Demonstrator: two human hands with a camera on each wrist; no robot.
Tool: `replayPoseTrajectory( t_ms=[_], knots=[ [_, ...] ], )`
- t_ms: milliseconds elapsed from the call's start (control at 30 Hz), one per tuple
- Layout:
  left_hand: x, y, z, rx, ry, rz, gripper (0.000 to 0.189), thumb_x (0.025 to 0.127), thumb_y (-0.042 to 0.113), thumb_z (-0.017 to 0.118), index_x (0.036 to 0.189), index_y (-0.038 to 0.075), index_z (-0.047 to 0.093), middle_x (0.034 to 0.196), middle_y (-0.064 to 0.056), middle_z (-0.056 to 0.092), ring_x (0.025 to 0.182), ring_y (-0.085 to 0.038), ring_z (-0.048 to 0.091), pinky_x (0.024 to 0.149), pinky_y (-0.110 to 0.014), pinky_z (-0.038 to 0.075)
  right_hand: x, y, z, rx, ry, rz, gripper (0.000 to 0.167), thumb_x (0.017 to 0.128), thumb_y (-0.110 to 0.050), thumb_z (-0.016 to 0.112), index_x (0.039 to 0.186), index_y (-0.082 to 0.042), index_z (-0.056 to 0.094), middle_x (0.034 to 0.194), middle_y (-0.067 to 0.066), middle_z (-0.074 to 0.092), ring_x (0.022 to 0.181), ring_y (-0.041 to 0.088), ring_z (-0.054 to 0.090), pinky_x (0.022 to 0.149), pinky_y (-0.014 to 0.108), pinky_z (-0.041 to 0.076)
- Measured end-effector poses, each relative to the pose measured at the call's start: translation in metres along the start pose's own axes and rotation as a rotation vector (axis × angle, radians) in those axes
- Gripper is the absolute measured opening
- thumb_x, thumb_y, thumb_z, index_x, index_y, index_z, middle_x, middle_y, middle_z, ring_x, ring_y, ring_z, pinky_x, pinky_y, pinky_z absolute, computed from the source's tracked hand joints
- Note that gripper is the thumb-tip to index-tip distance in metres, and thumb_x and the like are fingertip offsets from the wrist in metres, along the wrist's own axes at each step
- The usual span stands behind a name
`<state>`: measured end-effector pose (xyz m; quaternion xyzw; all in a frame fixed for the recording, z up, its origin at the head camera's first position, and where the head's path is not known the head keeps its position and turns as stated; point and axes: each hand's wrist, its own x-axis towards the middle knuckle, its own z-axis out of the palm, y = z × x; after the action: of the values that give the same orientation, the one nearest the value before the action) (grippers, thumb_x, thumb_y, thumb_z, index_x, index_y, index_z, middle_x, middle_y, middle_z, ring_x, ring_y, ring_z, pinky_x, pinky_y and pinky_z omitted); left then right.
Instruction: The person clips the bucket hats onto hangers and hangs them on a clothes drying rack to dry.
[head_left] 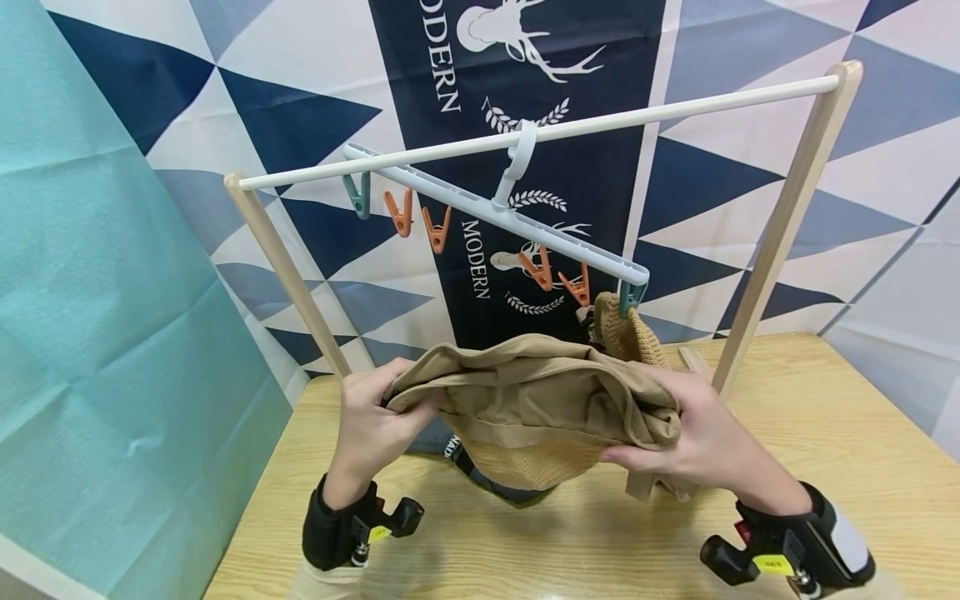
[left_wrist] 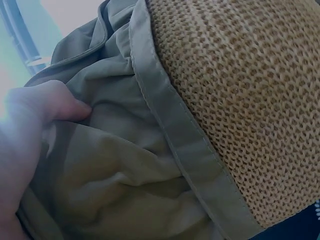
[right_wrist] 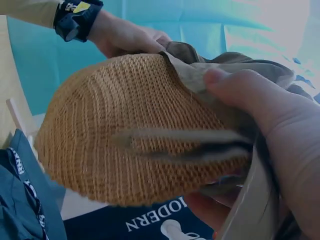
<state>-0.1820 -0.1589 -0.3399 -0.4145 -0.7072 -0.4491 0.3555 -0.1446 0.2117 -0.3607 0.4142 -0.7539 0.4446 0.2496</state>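
Observation:
A tan sun hat (head_left: 525, 400), with a knitted crown and a folded khaki cloth brim, is held up in front of the rack, crown downward. My left hand (head_left: 378, 421) grips the brim at its left end, thumb on the cloth. At the right end my right hand (head_left: 701, 429) pinches the bunched brim. In the left wrist view the thumb presses into the creased khaki cloth (left_wrist: 125, 165) beside the knit crown (left_wrist: 240, 95). The right wrist view shows the rounded crown (right_wrist: 115, 110) between both hands, with a thin strap hanging across it.
A pale blue hanger (head_left: 480, 204) with green and orange clips hangs from the white rod (head_left: 637, 114) of a wooden rack (head_left: 783, 225). A woven tan piece (head_left: 637, 337) hangs in its right green clip. Dark blue fabric (head_left: 480, 467) with a lettered band lies on the table (head_left: 847, 433).

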Motion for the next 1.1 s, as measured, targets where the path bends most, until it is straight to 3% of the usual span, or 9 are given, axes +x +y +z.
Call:
replayPoseTrajectory(
  t_ms=[133,267,400,533,700,867,933,1000,1100],
  knots=[
    [0.000,-0.001,0.005,-0.023,-0.016,0.019,0.017,0.084,-0.011,0.078,0.091,0.004,0.077,0.066,-0.004,0.058,0.055,-0.007,0.038,0.061,-0.015,0.030,-0.001,-0.005,0.001,-0.035,-0.011,0.059,0.082,0.064,0.000,0.106,0.139,0.000,0.073,0.131,-0.011,0.081,0.116,-0.003,0.074,0.102,0.013,0.056],
    [-0.001,-0.002,0.007,-0.050,-0.036,0.022,0.018,0.084,-0.013,0.078,0.093,0.003,0.077,0.066,-0.004,0.057,0.057,-0.006,0.038,0.064,-0.013,0.031,-0.002,-0.004,0.003,-0.009,0.012,0.051,0.079,0.064,0.006,0.102,0.137,-0.003,0.076,0.123,-0.012,0.082,0.109,-0.003,0.075,0.099,0.013,0.056],
    [-0.001,-0.002,0.008,-0.066,-0.056,0.033,0.022,0.081,-0.015,0.078,0.096,0.002,0.078,0.069,-0.006,0.063,0.058,-0.007,0.041,0.064,-0.014,0.034,-0.005,0.000,0.005,-0.055,0.075,-0.031,0.062,0.086,-0.028,0.101,0.141,-0.011,0.077,0.121,-0.016,0.082,0.106,-0.006,0.073,0.100,0.012,0.050],
    [-0.001,-0.002,0.008,-0.066,-0.070,0.051,0.023,0.080,-0.013,0.080,0.098,0.001,0.079,0.071,-0.007,0.069,0.058,-0.008,0.044,0.062,-0.016,0.035,-0.008,0.004,0.007,-0.126,0.152,-0.102,0.056,0.098,-0.059,0.082,0.137,-0.018,0.080,0.118,-0.023,0.081,0.100,-0.009,0.070,0.096,0.016,0.045],
    [-0.001,-0.002,0.008,-0.066,-0.085,0.049,0.026,0.079,-0.013,0.081,0.100,0.001,0.079,0.073,-0.009,0.072,0.059,-0.007,0.045,0.063,-0.015,0.035,-0.006,0.008,0.008,-0.112,0.197,-0.183,0.047,0.101,-0.055,0.081,0.118,-0.011,0.085,0.104,-0.018,0.084,0.084,-0.005,0.065,0.084,0.020,0.042],
    [-0.002,-0.004,0.007,-0.084,-0.115,0.032,0.031,0.077,-0.013,0.083,0.103,0.001,0.078,0.076,-0.011,0.075,0.062,-0.007,0.049,0.061,-0.017,0.040,-0.004,0.009,0.008,-0.084,0.220,-0.240,0.043,0.102,-0.048,0.082,0.115,-0.007,0.085,0.101,-0.015,0.084,0.079,-0.001,0.063,0.075,0.021,0.043],
    [-0.002,-0.006,0.004,-0.100,-0.147,0.019,0.029,0.082,-0.004,0.086,0.110,0.001,0.078,0.083,-0.013,0.078,0.065,-0.006,0.057,0.062,-0.018,0.046,-0.004,0.008,0.007,-0.072,0.217,-0.258,0.043,0.103,-0.044,0.082,0.120,-0.005,0.085,0.109,-0.019,0.084,0.080,-0.003,0.062,0.073,0.020,0.044],
    [-0.003,-0.007,-0.001,-0.115,-0.187,0.003,0.031,0.094,0.018,0.086,0.119,0.001,0.078,0.093,-0.015,0.082,0.074,-0.008,0.068,0.068,-0.021,0.053,-0.004,0.008,0.006,-0.058,0.209,-0.279,0.046,0.104,-0.040,0.081,0.127,0.000,0.083,0.121,-0.019,0.084,0.087,-0.005,0.066,0.076,0.018,0.046],
    [-0.003,-0.009,-0.009,-0.120,-0.234,-0.034,0.065,0.106,0.060,0.068,0.136,0.003,0.075,0.114,-0.018,0.085,0.099,-0.012,0.082,0.081,-0.028,0.063,-0.003,0.007,0.005,-0.037,0.198,-0.308,0.048,0.106,-0.034,0.080,0.134,0.005,0.079,0.136,-0.017,0.080,0.102,-0.008,0.070,0.087,0.012,0.050]
  ],
)
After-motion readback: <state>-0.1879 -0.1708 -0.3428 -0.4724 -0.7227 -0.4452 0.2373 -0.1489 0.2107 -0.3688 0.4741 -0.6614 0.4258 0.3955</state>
